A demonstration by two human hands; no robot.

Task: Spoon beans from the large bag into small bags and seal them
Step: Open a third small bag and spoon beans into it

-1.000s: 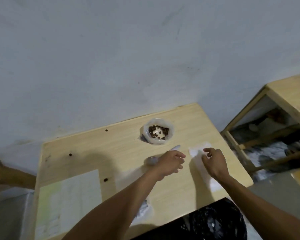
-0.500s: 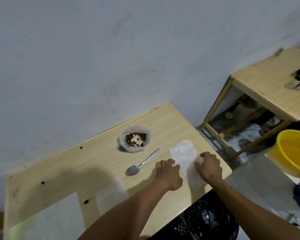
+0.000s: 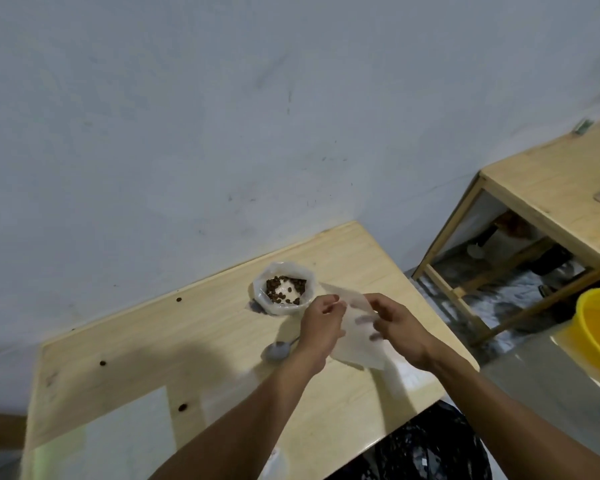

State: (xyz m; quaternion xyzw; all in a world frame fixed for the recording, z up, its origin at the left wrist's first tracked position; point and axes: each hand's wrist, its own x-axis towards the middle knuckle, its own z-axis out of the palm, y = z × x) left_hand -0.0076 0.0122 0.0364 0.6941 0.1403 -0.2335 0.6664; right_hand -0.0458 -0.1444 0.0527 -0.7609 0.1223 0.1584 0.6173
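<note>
now | both hands' fingers pinch small bag [image 3: 355,336] above table [image 3: 153,341] | left hand [image 3: 321,327] hides spoon [image 3: 277,351] handle | large bag [image 3: 284,289] behind

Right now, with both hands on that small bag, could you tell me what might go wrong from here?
The large bag stands open with beans exposed, just beyond the left hand; a nudge could tip it and spill them. The small bag, pinched by the left hand and the right hand, is thin and may be hard to open. The spoon lies partly under the left wrist, so lowering that arm might knock it.
</note>
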